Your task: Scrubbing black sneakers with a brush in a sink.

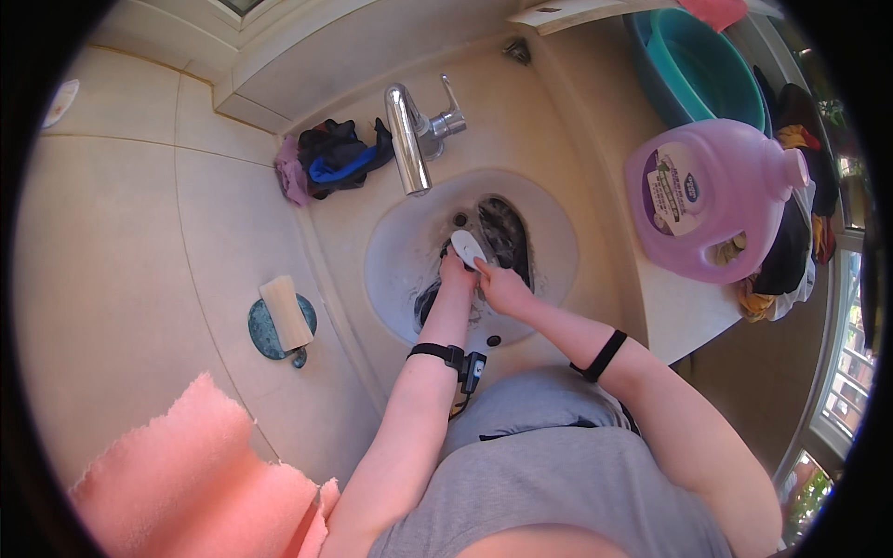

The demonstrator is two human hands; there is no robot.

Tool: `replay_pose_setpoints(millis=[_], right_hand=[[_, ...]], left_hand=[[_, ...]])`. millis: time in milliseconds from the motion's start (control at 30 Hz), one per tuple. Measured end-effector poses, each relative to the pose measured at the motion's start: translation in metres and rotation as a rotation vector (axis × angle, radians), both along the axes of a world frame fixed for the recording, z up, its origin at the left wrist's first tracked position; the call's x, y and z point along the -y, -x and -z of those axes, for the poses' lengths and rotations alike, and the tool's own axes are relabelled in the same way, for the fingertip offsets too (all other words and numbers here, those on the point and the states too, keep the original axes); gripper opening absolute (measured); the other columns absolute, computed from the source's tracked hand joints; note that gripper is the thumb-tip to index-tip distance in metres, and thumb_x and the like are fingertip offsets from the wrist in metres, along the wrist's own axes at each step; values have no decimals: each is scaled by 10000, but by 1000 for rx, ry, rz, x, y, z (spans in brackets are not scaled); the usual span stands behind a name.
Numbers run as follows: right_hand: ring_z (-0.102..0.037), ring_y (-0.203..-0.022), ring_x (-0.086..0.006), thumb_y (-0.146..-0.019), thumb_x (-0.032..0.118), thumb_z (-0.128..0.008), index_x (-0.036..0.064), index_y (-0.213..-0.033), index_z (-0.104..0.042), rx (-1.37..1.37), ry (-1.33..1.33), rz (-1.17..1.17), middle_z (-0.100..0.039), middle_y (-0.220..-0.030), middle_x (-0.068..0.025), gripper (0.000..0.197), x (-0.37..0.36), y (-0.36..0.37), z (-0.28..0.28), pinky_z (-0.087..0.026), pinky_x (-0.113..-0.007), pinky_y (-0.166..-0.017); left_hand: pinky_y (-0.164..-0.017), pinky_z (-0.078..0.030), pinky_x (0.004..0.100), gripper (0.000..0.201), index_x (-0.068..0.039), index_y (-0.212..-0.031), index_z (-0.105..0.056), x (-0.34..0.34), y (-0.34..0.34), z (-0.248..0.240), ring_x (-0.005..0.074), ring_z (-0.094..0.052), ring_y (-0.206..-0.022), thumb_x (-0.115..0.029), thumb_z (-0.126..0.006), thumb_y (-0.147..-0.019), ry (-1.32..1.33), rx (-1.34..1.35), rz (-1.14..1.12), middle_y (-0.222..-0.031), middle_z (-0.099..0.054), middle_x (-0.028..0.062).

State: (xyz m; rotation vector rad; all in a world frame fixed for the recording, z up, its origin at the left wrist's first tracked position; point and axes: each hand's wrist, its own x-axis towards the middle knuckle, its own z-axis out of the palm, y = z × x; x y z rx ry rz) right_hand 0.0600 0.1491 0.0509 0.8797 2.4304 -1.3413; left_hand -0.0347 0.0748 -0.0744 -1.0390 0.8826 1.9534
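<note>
Over the white washbasin [383,270], my right hand [503,289] is closed on a white oval-backed scrub brush [468,248]; its bristles are hidden. Just left of it, my left hand [455,270] grips a dark shoe [427,305], which shows partly below my wrist and is mostly covered by my hand and forearm. The brush lies against the far end of this shoe, close to my left fingers. A second dark, wet-looking shoe [503,237] rests along the right inner wall of the basin. Suds and dirty streaks mark the basin around both shoes.
A chrome tap [409,139] arches over the basin's far side. Dark and purple cloths [330,160] lie at the back left. A soap bar [286,313] sits on a green dish [267,337]. On the right ledge stand a purple detergent jug [693,237] and teal basins [662,70].
</note>
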Motion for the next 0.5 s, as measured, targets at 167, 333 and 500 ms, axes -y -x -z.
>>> replay_pose_setpoints(millis=[167,333,500], right_hand=[[-566,-868,-364,-826,170,-427,109,-1192,-501,19,-49,133,-585,-924,-225,378,-27,25,21,-449,-425,-777],[-564,-903,-355,-829,180,-423,108,-1215,-478,39,14,117,-574,-981,-227,396,-30,7,21,-442,-397,-801],[-559,-903,-363,-828,185,-422,100,-1225,-463,18,47,146,-569,-980,-233,408,-18,-2,19,-439,-409,-795]], left_hand=[[-628,-468,300,283,-51,-1124,-426,1,-2,-15,201,-562,-766,-216,-469,-898,171,-29,177,-878,-568,94],[-635,-447,324,320,-17,-980,-473,1,15,-59,214,-542,-713,-214,-622,-775,696,-588,546,-795,-546,101],[-929,-356,433,672,-70,-1243,-400,-3,0,-68,353,-395,-1146,-210,-688,-652,1275,-1345,1148,-1278,-348,215]])
